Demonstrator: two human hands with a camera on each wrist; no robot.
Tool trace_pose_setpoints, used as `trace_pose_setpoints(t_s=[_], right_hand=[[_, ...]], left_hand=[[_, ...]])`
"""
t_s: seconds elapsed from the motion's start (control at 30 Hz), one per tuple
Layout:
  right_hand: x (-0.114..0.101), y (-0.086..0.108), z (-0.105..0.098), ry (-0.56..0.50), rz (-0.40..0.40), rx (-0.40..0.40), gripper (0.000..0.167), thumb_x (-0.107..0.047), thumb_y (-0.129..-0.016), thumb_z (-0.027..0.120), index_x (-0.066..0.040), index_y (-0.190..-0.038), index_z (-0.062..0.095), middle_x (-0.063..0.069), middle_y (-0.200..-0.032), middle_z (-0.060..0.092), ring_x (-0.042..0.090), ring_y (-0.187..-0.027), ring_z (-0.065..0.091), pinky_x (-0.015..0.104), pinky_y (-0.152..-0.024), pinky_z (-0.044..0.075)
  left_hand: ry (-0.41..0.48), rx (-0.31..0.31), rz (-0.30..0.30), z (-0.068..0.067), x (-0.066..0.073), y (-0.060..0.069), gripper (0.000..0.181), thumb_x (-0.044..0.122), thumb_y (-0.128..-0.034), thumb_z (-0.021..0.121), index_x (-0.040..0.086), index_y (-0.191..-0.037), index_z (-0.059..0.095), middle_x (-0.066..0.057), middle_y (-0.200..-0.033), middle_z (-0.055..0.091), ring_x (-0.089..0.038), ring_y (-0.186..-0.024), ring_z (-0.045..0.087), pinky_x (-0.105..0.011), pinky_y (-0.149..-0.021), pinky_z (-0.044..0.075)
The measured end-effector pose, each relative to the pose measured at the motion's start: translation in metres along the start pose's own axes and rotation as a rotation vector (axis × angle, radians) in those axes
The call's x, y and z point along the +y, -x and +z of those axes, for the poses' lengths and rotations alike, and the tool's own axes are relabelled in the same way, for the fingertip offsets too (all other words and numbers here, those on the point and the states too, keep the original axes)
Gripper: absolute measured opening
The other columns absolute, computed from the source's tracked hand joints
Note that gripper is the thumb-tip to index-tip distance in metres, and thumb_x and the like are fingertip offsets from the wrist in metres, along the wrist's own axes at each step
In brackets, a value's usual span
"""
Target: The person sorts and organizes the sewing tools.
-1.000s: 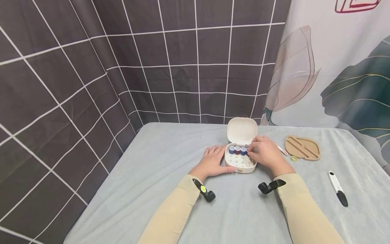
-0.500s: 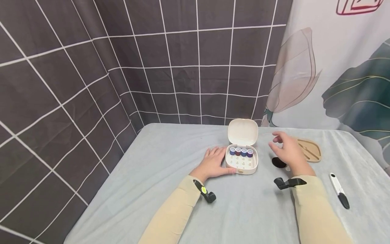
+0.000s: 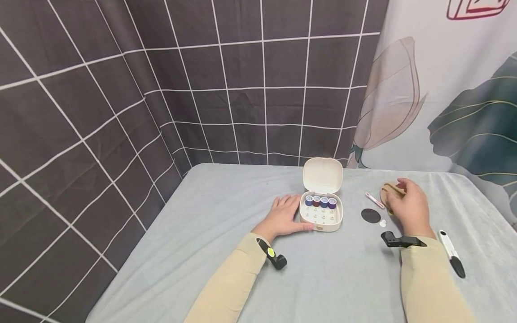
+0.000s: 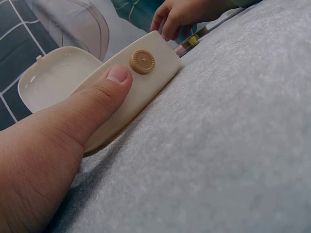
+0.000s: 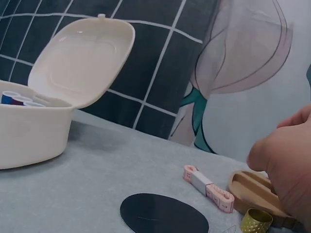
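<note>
A white sewing box [image 3: 321, 226] stands on the grey cloth with its lid up. Blue, dark red and purple thread spools [image 3: 320, 202] line its back row, with bare pegs in front. My left hand [image 3: 284, 215] rests against the box's left side. Its thumb lies along the front near the brown button clasp [image 4: 143, 61], fingers stretched out. My right hand [image 3: 412, 208] is over a tan slotted tray [image 5: 255, 191], thumb and forefinger apart; its other fingertips are hidden. Next to the tray lie a pink-and-white tape measure [image 5: 209, 188] and a gold thimble [image 5: 256, 221].
A black oval disc [image 3: 370, 216] lies flat right of the box, with a small white piece [image 3: 383, 223] beside it. Further right lies a white tool with a black end [image 3: 451, 253]. A dark gridded curtain [image 3: 242, 103] hangs behind the table.
My right hand has left the purple spool at the end of the row and moved right to the tan tray. My left hand has stayed at the box.
</note>
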State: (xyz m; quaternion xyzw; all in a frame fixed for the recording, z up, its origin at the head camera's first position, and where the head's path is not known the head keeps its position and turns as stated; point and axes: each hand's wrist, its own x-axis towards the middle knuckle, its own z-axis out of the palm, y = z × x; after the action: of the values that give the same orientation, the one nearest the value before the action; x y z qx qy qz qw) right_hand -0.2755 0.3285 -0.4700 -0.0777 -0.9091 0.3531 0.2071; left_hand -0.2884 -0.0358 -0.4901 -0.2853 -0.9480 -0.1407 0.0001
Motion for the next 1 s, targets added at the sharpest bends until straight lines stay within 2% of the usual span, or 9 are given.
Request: trace_pose_setpoints(t_s=[0.13,0.27,0.57,0.67,0.8,1.0], right_hand=[[0.005,-0.001,0.0,0.003,0.049,0.033,0.061,-0.013,-0.092,0.058,0.008,-0.147,0.042,0.035,-0.136,0.051,0.053,-0.124,0.046,0.064,-0.102,0.037],[0.01,-0.001,0.0,0.009,0.09,0.031,0.061,-0.014,-0.091,0.058,0.009,-0.146,0.043,0.037,-0.136,0.05,0.054,-0.124,0.045,0.064,-0.102,0.036],[0.014,-0.002,-0.001,0.078,0.152,-0.046,0.059,-0.009,-0.09,0.052,0.014,-0.143,0.043,0.04,-0.136,0.048,0.057,-0.123,0.044,0.066,-0.1,0.037],[0.015,-0.002,0.0,0.107,0.133,-0.038,0.053,-0.006,-0.092,0.048,0.016,-0.139,0.046,0.04,-0.132,0.051,0.058,-0.118,0.046,0.065,-0.097,0.038],[0.017,-0.001,0.002,0.153,0.067,-0.011,0.044,-0.005,-0.094,0.046,0.017,-0.132,0.052,0.039,-0.127,0.054,0.057,-0.113,0.048,0.063,-0.094,0.036],[0.018,-0.001,0.005,0.201,0.002,-0.005,0.038,-0.002,-0.096,0.049,0.016,-0.128,0.057,0.038,-0.131,0.053,0.055,-0.118,0.047,0.062,-0.099,0.033]], left_hand=[[-0.004,0.002,-0.001,0.0,0.0,0.0,0.109,0.082,-0.0817,0.056,0.022,-0.163,0.018,0.001,-0.165,0.029,-0.027,-0.153,0.021,-0.055,-0.123,0.011],[-0.011,0.001,-0.005,-0.001,0.0,0.001,0.108,0.081,-0.082,0.057,0.021,-0.163,0.018,0.0,-0.165,0.03,-0.027,-0.153,0.021,-0.055,-0.123,0.011],[-0.01,0.009,0.006,-0.002,0.002,0.002,0.107,0.081,-0.0827,0.056,0.022,-0.163,0.019,0.001,-0.165,0.03,-0.024,-0.152,0.022,-0.055,-0.123,0.012],[-0.013,0.012,0.012,-0.001,0.001,0.002,0.107,0.081,-0.0827,0.056,0.021,-0.163,0.019,0.001,-0.164,0.031,-0.023,-0.152,0.022,-0.055,-0.123,0.013],[-0.015,0.009,0.012,-0.001,0.001,0.003,0.107,0.082,-0.0826,0.055,0.021,-0.163,0.019,0.002,-0.164,0.031,-0.023,-0.152,0.023,-0.055,-0.123,0.013],[0.002,0.018,0.006,0.0,0.001,0.003,0.107,0.081,-0.0824,0.056,0.023,-0.163,0.018,0.001,-0.164,0.03,-0.025,-0.152,0.022,-0.055,-0.123,0.012]])
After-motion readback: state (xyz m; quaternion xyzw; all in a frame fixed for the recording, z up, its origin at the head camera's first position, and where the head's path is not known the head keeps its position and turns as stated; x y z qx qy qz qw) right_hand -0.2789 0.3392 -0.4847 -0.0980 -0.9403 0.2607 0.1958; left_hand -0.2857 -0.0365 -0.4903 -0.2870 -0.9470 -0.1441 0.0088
